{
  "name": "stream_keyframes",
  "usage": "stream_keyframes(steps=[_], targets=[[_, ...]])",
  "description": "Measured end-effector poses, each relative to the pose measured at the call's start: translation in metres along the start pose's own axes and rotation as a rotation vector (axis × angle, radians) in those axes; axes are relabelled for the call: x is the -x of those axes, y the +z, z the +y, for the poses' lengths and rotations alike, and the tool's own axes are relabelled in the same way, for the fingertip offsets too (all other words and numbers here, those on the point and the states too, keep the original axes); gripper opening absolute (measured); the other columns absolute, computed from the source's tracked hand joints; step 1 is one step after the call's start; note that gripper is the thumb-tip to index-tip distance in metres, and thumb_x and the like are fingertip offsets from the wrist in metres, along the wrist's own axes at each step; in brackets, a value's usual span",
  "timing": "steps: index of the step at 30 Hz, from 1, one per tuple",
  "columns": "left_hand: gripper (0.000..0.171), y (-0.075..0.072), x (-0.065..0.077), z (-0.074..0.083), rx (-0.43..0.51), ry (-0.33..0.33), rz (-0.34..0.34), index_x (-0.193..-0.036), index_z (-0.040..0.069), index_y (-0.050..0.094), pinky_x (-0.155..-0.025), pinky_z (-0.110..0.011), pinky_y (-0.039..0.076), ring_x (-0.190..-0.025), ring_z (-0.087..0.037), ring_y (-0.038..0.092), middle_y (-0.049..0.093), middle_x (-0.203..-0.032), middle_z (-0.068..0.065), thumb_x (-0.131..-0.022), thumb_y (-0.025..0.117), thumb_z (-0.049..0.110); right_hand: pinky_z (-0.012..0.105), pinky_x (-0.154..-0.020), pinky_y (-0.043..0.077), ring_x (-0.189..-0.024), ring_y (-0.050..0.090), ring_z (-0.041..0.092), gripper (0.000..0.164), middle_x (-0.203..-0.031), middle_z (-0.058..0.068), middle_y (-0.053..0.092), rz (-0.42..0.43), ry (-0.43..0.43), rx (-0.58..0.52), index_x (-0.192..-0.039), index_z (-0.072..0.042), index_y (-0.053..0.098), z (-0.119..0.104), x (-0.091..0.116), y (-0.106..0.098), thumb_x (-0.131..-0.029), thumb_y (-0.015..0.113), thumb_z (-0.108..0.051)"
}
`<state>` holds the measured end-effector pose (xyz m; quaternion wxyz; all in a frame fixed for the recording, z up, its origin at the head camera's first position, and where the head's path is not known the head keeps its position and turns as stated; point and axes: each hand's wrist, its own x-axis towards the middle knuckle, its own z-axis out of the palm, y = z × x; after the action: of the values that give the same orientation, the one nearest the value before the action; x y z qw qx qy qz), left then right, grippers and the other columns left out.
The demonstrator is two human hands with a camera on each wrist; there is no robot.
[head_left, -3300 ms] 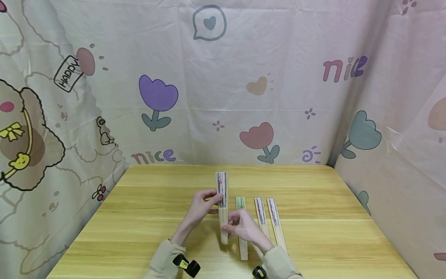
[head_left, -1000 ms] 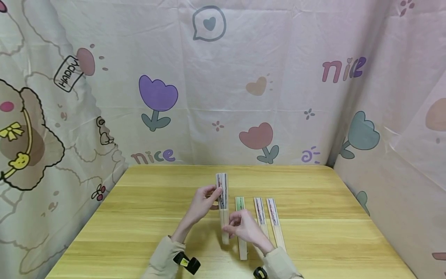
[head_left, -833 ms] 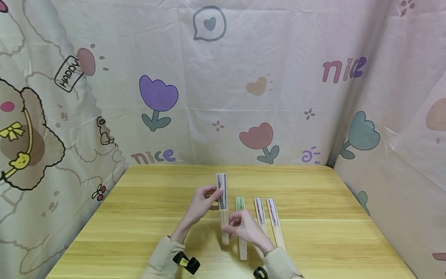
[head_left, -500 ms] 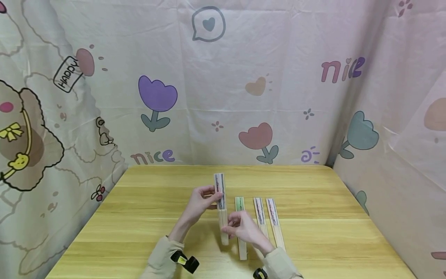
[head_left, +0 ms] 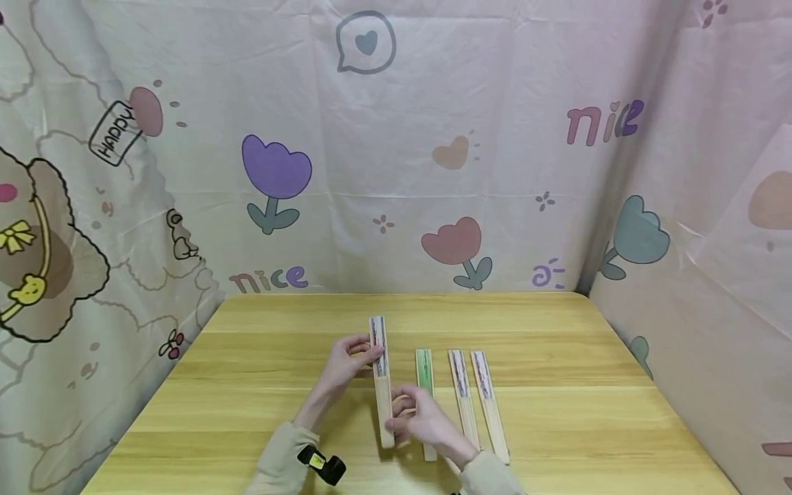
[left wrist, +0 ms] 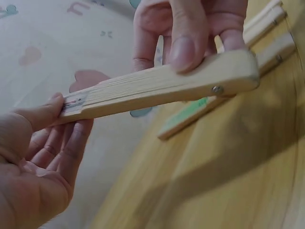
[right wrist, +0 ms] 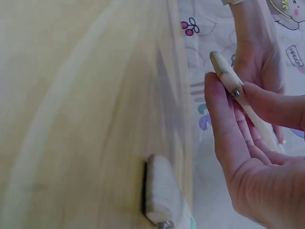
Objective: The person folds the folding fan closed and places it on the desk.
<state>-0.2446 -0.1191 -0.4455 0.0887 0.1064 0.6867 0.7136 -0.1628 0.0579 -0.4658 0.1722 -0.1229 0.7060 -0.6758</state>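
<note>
A folded wooden hand fan (head_left: 382,405) with a printed white upper part is held above the table, its top leaning slightly left. My left hand (head_left: 342,363) pinches its printed upper half between thumb and fingers. At the lower, bare wood end, my right hand (head_left: 422,416) grips it with thumb and fingers. The left wrist view shows the fan's (left wrist: 157,88) metal rivet close to the right thumb. Just right of it a folded fan with a green print (head_left: 424,371) lies on the table, partly hidden by the right hand.
Two more folded fans, a nearer one (head_left: 460,375) and an outer one (head_left: 489,399), lie side by side to the right on the wooden table (head_left: 297,320). A printed cloth (head_left: 371,151) hangs behind the table and along both sides.
Both hands have carried the fan left and nearer the body, and it has turned to show its face more than its edge. The fans on the table stay put.
</note>
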Motion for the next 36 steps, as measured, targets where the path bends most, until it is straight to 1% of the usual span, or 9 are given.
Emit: stream_keyframes(steps=[4,7,9,13,18,21,26,28,36], targets=[[0.046,-0.006,0.000,-0.007,0.005,-0.055,-0.086,-0.120,-0.006,0.046,-0.079,-0.041,0.057,-0.080,-0.014,0.065,0.063,-0.105,-0.020,-0.083,0.062,0.017,0.040,-0.062,0.059,-0.063,0.060,0.018,0.044,-0.081,0.007,0.052,-0.012,0.054,-0.056,-0.111,0.000,0.044,0.003,-0.002,0.004,-0.073,0.064,0.007],[0.048,-0.007,-0.003,-0.010,0.015,-0.076,-0.113,-0.122,-0.005,0.044,-0.080,-0.039,0.056,-0.084,-0.017,0.065,0.056,-0.115,-0.027,-0.083,0.062,0.016,0.041,-0.062,0.059,-0.063,0.060,0.019,0.043,-0.080,0.007,0.053,-0.008,0.070,-0.043,-0.109,0.001,0.044,0.005,-0.004,0.004,-0.072,0.064,0.008],[0.048,-0.006,-0.005,-0.013,0.018,-0.086,-0.107,-0.122,-0.006,0.044,-0.080,-0.039,0.057,-0.084,-0.017,0.065,0.058,-0.112,-0.026,-0.083,0.063,0.015,0.041,-0.062,0.059,-0.063,0.060,0.020,0.042,-0.080,0.008,0.053,-0.006,0.082,-0.038,-0.108,0.002,0.043,0.006,-0.005,0.004,-0.072,0.063,0.009],[0.047,-0.005,-0.010,-0.018,0.015,-0.110,-0.078,-0.118,-0.008,0.047,-0.078,-0.039,0.057,-0.077,-0.016,0.065,0.066,-0.097,-0.014,-0.081,0.065,0.013,0.040,-0.062,0.059,-0.064,0.059,0.021,0.042,-0.082,0.012,0.054,0.001,0.107,-0.018,-0.108,0.003,0.042,0.008,-0.006,0.001,-0.072,0.062,0.010],[0.043,-0.006,-0.014,-0.025,-0.040,-0.106,-0.067,-0.112,-0.010,0.052,-0.071,-0.036,0.059,-0.069,-0.013,0.064,0.067,-0.083,-0.002,-0.079,0.067,0.013,0.039,-0.060,0.059,-0.063,0.057,0.022,0.046,-0.084,0.016,0.053,-0.004,0.120,0.057,-0.109,0.002,0.041,0.009,-0.006,-0.002,-0.069,0.062,0.012],[0.044,-0.007,-0.014,-0.029,-0.062,-0.114,-0.086,-0.113,-0.011,0.051,-0.071,-0.036,0.059,-0.070,-0.014,0.065,0.066,-0.085,-0.004,-0.079,0.066,0.012,0.039,-0.058,0.059,-0.061,0.057,0.023,0.047,-0.083,0.016,0.054,-0.022,0.130,0.106,-0.109,0.001,0.040,0.008,-0.007,-0.004,-0.069,0.063,0.012],[0.048,-0.010,-0.015,-0.032,-0.049,-0.162,-0.135,-0.117,-0.013,0.046,-0.076,-0.037,0.058,-0.074,-0.017,0.065,0.062,-0.095,-0.011,-0.078,0.066,0.006,0.038,-0.057,0.059,-0.059,0.058,0.024,0.046,-0.079,0.016,0.055,-0.038,0.151,0.154,-0.107,0.001,0.040,0.006,-0.007,-0.004,-0.069,0.064,0.010],[0.048,-0.010,-0.014,-0.032,-0.054,-0.159,-0.146,-0.117,-0.013,0.046,-0.076,-0.037,0.058,-0.074,-0.017,0.065,0.062,-0.095,-0.013,-0.077,0.066,0.004,0.038,-0.057,0.059,-0.059,0.057,0.023,0.046,-0.079,0.016,0.056,-0.035,0.159,0.164,-0.107,0.001,0.040,0.006,-0.007,-0.005,-0.069,0.064,0.010],[0.044,-0.011,-0.014,-0.034,-0.070,-0.171,-0.108,-0.114,-0.011,0.049,-0.073,-0.042,0.057,-0.069,-0.016,0.065,0.063,-0.086,-0.006,-0.077,0.066,0.005,0.038,-0.055,0.059,-0.056,0.058,0.022,0.043,-0.077,0.017,0.059,-0.028,0.170,0.185,-0.106,0.001,0.042,0.010,-0.011,-0.008,-0.070,0.065,0.008]])
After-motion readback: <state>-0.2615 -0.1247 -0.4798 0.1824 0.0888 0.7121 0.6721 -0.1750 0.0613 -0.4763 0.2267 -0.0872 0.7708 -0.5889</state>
